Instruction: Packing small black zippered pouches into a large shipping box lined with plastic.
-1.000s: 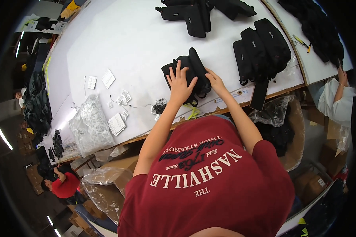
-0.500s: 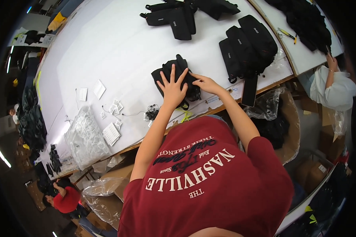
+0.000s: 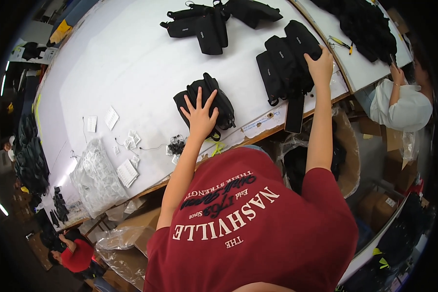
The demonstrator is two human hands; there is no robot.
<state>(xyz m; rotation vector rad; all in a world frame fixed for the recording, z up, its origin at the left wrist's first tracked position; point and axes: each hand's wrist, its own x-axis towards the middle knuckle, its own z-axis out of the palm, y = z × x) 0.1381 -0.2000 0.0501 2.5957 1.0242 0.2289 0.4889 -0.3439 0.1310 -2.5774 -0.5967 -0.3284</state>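
Note:
My left hand [image 3: 199,119] lies with fingers spread on a black fabric bag [image 3: 221,104] near the table's front edge. Its palm hides part of the bag. To the right, my right hand [image 3: 321,67] grips the side of a black bag [image 3: 301,41], the rightmost of an overlapping stack. The thumb rests on its upper face, and the other fingers are partly hidden at its edge. Beside it in the stack lie another black bag [image 3: 281,54] and a smaller one [image 3: 266,73].
More black bags [image 3: 211,34] lie at the far side of the white table [image 3: 117,63]. At left are a clear plastic bag of white tags [image 3: 97,177], loose tag sheets [image 3: 127,173] and tangled black cords [image 3: 176,145]. A dark flat object [image 3: 294,116] overhangs the front edge. A co-worker [image 3: 401,104] sits at right.
My right hand has left the bag under my left hand and reached right to the stack, taking hold of its rightmost bag. My left hand stays on its bag. The view has shifted slightly.

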